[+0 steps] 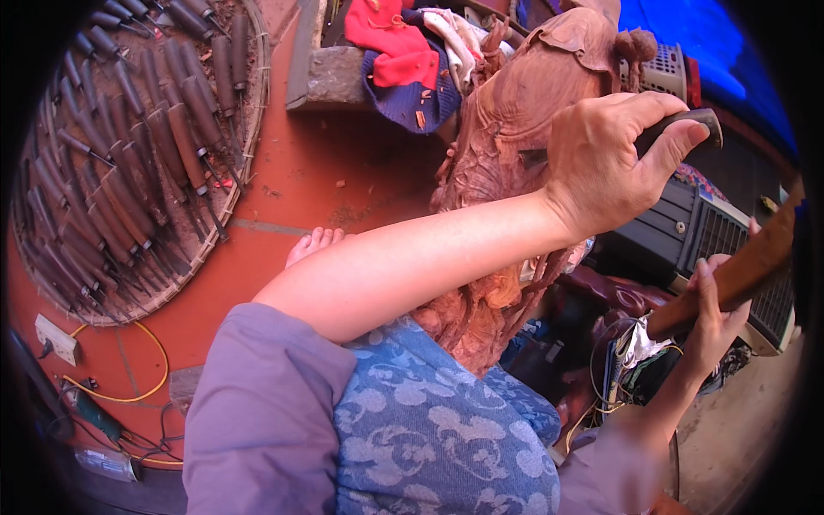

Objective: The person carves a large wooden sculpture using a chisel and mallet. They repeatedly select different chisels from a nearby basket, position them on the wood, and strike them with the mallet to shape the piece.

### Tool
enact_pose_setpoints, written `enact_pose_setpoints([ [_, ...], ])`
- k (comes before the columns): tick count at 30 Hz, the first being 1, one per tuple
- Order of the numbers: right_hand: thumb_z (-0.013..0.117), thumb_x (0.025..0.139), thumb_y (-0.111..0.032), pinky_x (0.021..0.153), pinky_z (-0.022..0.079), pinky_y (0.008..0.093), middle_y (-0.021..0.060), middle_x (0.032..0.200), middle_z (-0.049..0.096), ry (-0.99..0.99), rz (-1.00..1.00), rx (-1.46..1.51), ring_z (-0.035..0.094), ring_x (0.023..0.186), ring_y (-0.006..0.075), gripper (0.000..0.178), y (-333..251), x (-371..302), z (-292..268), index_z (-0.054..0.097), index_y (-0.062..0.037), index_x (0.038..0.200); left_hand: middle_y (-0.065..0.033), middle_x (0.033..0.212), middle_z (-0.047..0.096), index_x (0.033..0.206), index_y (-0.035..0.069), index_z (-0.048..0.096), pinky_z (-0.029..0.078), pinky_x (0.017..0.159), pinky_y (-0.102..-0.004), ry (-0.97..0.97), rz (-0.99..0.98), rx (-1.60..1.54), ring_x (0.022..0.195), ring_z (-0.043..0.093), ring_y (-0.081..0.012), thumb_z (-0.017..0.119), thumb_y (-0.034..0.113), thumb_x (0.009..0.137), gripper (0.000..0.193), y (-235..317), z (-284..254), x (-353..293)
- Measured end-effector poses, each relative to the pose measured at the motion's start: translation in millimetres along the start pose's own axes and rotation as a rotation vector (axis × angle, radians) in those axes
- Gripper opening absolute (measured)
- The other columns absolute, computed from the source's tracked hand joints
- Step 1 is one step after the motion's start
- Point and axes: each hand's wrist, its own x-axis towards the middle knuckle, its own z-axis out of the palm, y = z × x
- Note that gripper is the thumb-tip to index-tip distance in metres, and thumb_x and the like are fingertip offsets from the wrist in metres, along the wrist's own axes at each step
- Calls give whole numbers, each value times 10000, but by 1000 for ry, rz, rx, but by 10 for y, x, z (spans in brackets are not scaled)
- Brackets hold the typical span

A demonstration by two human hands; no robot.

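Observation:
My left hand point(614, 163) is wrapped round the dark handle of a chisel point(705, 126), its thumb along the handle's ringed end. The chisel's blade points left against a reddish-brown wood carving point(506, 129), which has draped folds and knotty relief and leans upward in front of me. My left forearm crosses over the lower part of the carving and hides some of it. Off to the right, my right hand point(717, 313) grips a long brown wooden mallet point(742, 262), raised at an angle and apart from the chisel. The mallet's far end runs into the dark rim of the view.
A round woven tray point(255, 129) full of wooden-handled chisels lies on the red tiled floor at left. Red and navy cloths point(412, 77) hang by a wooden block. A power strip point(58, 339) with a yellow cord is lower left. A dark grilled box point(678, 227) stands right.

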Motion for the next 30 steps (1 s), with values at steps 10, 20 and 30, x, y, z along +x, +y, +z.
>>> enact_pose_setpoints([
  [10,618,866,71,837,476,242,82,1008,622,-68,-108,-287,625,892,125,512,-170,79,57,474,11,1355,-127,780,708,936,0,708,497,611,-278,-14,4,48,704,696,-186,677,279,911,281,-11,-60,-7],
  [20,685,848,16,835,468,263,90,987,635,-60,-18,-396,587,888,140,489,-137,-120,79,505,38,1301,-119,796,702,915,58,717,516,619,-308,-176,-96,99,716,693,-236,675,246,890,194,139,-83,-138],
  [30,710,793,-72,623,500,273,70,907,610,-11,621,833,600,690,150,486,508,-946,771,505,35,1221,-275,978,629,1149,-7,428,513,744,-443,-787,-755,-104,885,667,-378,581,195,933,333,735,-44,-242],
])
